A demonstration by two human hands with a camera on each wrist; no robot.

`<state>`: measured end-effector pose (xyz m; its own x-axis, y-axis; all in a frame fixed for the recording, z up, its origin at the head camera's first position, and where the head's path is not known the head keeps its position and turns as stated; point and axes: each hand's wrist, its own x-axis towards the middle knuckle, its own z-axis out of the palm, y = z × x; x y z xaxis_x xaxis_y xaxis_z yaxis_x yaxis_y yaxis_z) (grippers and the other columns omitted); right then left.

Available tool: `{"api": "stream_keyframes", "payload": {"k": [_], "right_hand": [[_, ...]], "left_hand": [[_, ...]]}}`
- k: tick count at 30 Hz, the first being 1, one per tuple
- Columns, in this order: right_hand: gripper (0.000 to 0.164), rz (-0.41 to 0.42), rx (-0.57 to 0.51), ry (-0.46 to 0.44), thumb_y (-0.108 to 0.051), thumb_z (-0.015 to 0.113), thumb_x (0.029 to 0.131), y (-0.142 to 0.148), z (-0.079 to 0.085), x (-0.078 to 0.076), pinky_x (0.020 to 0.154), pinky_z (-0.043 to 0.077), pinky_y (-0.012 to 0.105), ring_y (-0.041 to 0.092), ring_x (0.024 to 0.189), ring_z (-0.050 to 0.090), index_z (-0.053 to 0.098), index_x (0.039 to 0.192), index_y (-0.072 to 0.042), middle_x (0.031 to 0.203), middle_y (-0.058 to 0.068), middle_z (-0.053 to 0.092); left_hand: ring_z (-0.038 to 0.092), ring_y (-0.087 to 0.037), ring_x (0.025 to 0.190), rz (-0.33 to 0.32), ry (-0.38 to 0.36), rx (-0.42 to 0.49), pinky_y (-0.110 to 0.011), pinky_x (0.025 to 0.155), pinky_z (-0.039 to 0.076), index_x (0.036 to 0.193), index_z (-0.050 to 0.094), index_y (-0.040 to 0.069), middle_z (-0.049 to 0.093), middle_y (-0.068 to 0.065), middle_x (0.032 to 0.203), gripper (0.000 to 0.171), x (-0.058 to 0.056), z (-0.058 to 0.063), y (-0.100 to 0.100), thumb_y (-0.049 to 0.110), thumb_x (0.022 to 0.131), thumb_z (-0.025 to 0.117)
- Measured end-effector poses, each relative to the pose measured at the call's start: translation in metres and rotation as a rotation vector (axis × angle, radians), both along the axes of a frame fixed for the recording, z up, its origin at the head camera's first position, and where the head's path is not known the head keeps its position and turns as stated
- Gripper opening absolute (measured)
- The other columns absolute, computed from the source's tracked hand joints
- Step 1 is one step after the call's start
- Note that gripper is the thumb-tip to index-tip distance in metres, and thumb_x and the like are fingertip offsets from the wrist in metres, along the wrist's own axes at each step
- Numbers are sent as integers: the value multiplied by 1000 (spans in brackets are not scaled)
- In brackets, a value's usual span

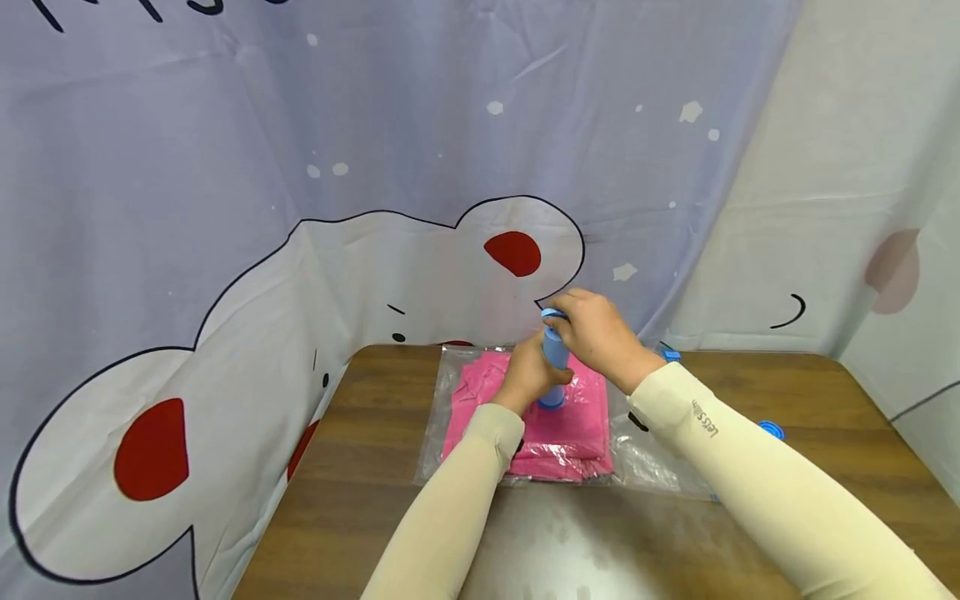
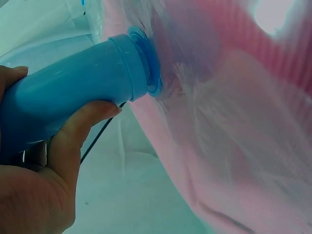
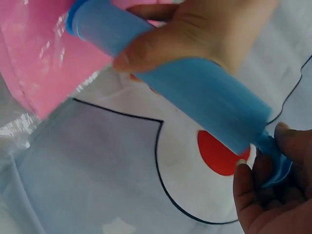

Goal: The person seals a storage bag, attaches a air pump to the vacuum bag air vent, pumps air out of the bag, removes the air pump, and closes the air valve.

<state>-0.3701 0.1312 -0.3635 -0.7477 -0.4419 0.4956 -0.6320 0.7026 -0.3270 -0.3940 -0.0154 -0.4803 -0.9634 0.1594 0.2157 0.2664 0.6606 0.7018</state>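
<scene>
My left hand is wrapped round the barrel of a blue hand pump, which stands nearly upright on a clear plastic bag. Folded pink cloth lies inside the bag. At the pump's top, my right hand grips the handle with curled fingers. The handle sits close against the barrel's end in the right wrist view. In the left wrist view, the pump's lower end meets a round blue valve on the bag.
The bag's loose clear part spreads right beneath the right forearm. A round blue cap lies on the wooden table at the right. A small blue piece is at the back edge. A printed curtain hangs behind.
</scene>
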Motion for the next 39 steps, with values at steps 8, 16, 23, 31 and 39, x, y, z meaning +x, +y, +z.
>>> {"api": "stream_keyframes", "payload": {"k": [8, 16, 23, 31, 39], "right_hand": [[14, 3, -29, 76, -7, 74, 108, 7, 69, 7, 94, 65, 53, 39, 103, 75, 79, 118, 2, 109, 20, 78], [17, -26, -68, 169, -8, 73, 110, 9, 130, 13, 90, 62, 54, 38, 102, 73, 80, 121, 2, 111, 21, 78], [19, -39, -97, 124, -10, 74, 110, 6, 111, 11, 90, 62, 54, 38, 101, 73, 80, 124, 1, 112, 21, 78], [18, -20, 16, -22, -9, 78, 107, -4, 39, 4, 95, 66, 54, 39, 109, 77, 78, 122, 0, 116, 18, 78], [24, -13, 21, -43, -11, 77, 108, -1, -5, 1, 91, 67, 52, 38, 102, 78, 79, 129, 1, 111, 17, 75]], "left_hand": [[78, -33, 118, 10, -29, 39, -52, 108, 65, 133, 71, 12, 83, -12, 127, 60, -5, -3, 0, 17, 81, 101], [78, -36, 123, 37, -77, 28, -58, 110, 65, 131, 69, 10, 82, -15, 130, 55, -5, -4, -1, 16, 85, 99], [77, -35, 127, 48, -69, 17, -56, 112, 65, 139, 67, 11, 81, -13, 136, 59, 5, 4, 2, 15, 88, 97], [78, -35, 121, 25, -26, 37, -52, 110, 64, 142, 69, 8, 82, -15, 131, 65, 6, 5, -4, 12, 83, 97], [80, -33, 120, -4, -4, 33, -47, 105, 67, 147, 66, 7, 83, -16, 129, 71, 3, 2, -1, 15, 83, 97]]}}
